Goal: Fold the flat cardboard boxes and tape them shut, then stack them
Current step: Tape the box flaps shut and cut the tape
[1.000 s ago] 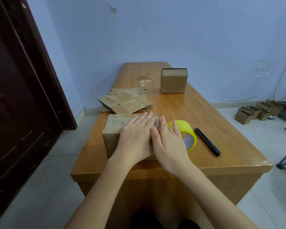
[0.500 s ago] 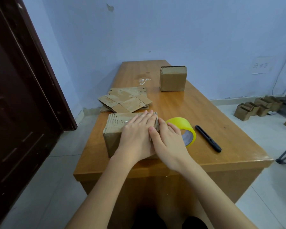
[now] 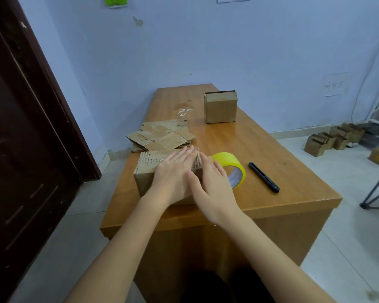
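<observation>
Hands lie flat on the near box (image 3: 150, 171), which sits at the near left of the table (image 3: 271, 149). The left hand (image 3: 173, 176) presses down on its top with straight fingers held close together. The right hand (image 3: 212, 189) covers the box's right end, fingers straight and slightly spread, nothing pinched. Compared with a second ago the hands have hardly shifted; only the right one has slid a little toward the near edge, as if smoothing the flaps or a strip of tape down. Whether tape is already on the seam cannot be told, since the hands hide it. The yellow tape roll (image 3: 230, 165) stands just right of the box, behind the right hand, and a black cutter (image 3: 264, 177) lies further right. Flat cardboard sheets (image 3: 160, 136) wait just beyond the near box, and one folded box (image 3: 220, 108) stands at the far end. So this box looks nearly closed, with more sheets to fold and stacking not yet begun.
</observation>
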A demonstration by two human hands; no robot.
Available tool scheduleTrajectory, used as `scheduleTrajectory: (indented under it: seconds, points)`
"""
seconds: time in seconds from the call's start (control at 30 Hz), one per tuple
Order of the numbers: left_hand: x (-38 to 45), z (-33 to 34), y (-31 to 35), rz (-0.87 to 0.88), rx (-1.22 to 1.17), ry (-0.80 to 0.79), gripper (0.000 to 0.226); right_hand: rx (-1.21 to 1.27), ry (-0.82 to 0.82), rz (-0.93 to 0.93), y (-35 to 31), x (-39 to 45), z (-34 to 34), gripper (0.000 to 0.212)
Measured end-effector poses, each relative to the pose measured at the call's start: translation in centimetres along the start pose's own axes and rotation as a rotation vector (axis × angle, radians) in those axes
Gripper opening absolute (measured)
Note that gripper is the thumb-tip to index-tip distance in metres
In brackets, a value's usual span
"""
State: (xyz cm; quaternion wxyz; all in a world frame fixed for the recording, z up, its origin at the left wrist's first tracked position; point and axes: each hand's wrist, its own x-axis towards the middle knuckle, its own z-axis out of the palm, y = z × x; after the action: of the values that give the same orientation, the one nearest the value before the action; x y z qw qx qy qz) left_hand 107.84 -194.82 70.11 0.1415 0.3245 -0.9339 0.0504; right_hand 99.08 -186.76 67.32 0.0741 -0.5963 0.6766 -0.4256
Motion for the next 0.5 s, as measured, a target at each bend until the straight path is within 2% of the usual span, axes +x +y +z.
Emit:
scheduleTrajectory:
  seconds: [0.1,0.23,0.3,0.4,0.43,0.5]
  points:
    - [0.0,0.0,0.1,-0.012,0.001,0.006,0.07,0.095,-0.03,0.056,0.1,-0.7,-0.6,0.061]
    - [0.2,0.2,-0.1,-0.001,0.012,-0.013,0.078,0.264,-0.103,0.123,1.0,-0.6,-0.2,0.09]
    - [0.3,0.3,-0.2,0.004,0.018,0.002,0.08,0.318,-0.126,0.123,1.3,-0.5,-0.2,0.094]
    - [0.1,0.4,-0.2,0.007,0.025,0.025,0.083,0.44,-0.172,0.061,1.2,-0.9,-1.1,0.073]
    - [0.1,0.5,-0.2,0.005,0.03,0.036,0.086,0.469,-0.135,0.036,1.3,-1.2,-1.7,0.064]
    - [0.2,0.6,-0.3,0.003,0.049,0.057,0.091,0.483,0.089,0.001,2.0,-1.3,-3.4,0.045]
